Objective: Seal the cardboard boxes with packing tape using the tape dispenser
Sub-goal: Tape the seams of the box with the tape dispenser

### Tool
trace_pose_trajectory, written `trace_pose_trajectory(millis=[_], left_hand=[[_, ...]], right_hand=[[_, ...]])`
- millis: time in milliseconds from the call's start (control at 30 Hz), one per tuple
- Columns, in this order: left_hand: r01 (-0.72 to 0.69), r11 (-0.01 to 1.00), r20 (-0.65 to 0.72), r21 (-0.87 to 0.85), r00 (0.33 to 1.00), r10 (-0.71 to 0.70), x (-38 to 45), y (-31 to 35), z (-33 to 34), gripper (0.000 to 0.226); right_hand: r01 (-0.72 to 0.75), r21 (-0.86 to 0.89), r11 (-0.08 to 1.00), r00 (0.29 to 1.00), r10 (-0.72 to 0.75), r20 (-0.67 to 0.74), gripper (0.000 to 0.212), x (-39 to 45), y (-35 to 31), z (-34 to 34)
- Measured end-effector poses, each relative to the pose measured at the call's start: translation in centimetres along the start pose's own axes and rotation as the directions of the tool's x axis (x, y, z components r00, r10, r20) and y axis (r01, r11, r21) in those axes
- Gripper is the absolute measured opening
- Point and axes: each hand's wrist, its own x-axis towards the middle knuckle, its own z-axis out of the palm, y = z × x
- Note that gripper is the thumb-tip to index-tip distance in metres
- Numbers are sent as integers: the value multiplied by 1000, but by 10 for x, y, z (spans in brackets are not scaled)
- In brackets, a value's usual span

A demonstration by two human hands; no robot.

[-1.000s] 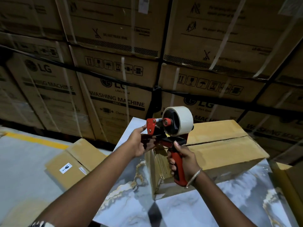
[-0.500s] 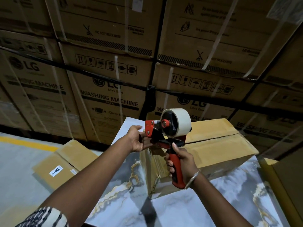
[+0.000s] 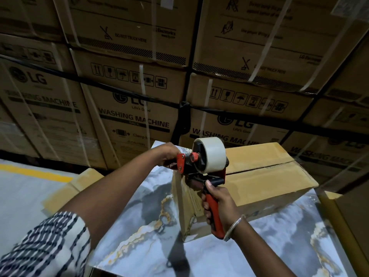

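Note:
A brown cardboard box (image 3: 265,176) lies on a marble-patterned table (image 3: 279,242), its top flaps meeting in a seam. A red and black tape dispenser (image 3: 199,166) with a white tape roll (image 3: 214,154) hovers over the box's near left end. My right hand (image 3: 217,204) grips the red handle. My left hand (image 3: 169,156) pinches the dispenser's front end by the red plate; whether it holds the tape's end I cannot tell. Clear tape runs down the box's left end face.
A wall of stacked washing-machine cartons (image 3: 129,108) with straps stands right behind the table. A flat cardboard box (image 3: 65,194) lies on the floor at the left by a yellow floor line (image 3: 34,172). Another carton's edge (image 3: 349,226) is at the right.
Both hands and the dispenser have stayed over the box's left end, with only a slight shift. The camera has tilted, so my striped left sleeve shows more.

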Motion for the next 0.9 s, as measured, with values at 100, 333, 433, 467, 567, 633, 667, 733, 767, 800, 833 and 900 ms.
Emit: trace_pose_trajectory(millis=[100,333,433,467,567,633,667,733,767,800,833,900], left_hand=[[-60,995,-119,79,990,70,18,3,-10,13],[-92,962,-291,256,942,168,45,2,-22,17],[-90,974,-242,209,960,141,50,0,-27,22],[-86,977,-225,198,966,130,50,-2,-26,23],[-95,979,-227,178,965,135,55,-7,-22,25],[-95,983,-236,157,963,131,57,-10,-20,25],[-96,985,-239,144,962,129,57,-11,-20,25],[-103,986,-243,133,961,133,58,-12,-18,25],[-107,986,-243,124,961,135,59,-13,-17,24],[-107,987,-241,118,961,133,60,-12,-17,24],[-106,988,-236,113,963,130,61,-13,-16,23],[-112,987,-222,114,966,135,64,-16,-14,21]], right_hand=[[10,-2,1000,1000,-10,-22,49,-2,0,7],[-7,4,1000,999,8,-48,56,-7,3,20],[-43,-21,999,997,42,-67,46,-12,10,21],[-54,-19,998,996,52,-78,46,-13,12,22],[-62,9,998,993,63,-99,46,-15,13,25],[-53,8,999,993,54,-104,46,-15,13,26],[-52,6,999,993,52,-107,46,-15,13,26],[-52,1,999,992,52,-112,45,-17,13,26],[-51,0,999,992,50,-113,45,-18,13,27],[-50,3,999,992,50,-113,45,-18,12,27],[-49,7,999,992,50,-114,46,-19,13,28],[-58,17,998,992,59,-113,54,-18,15,27]])
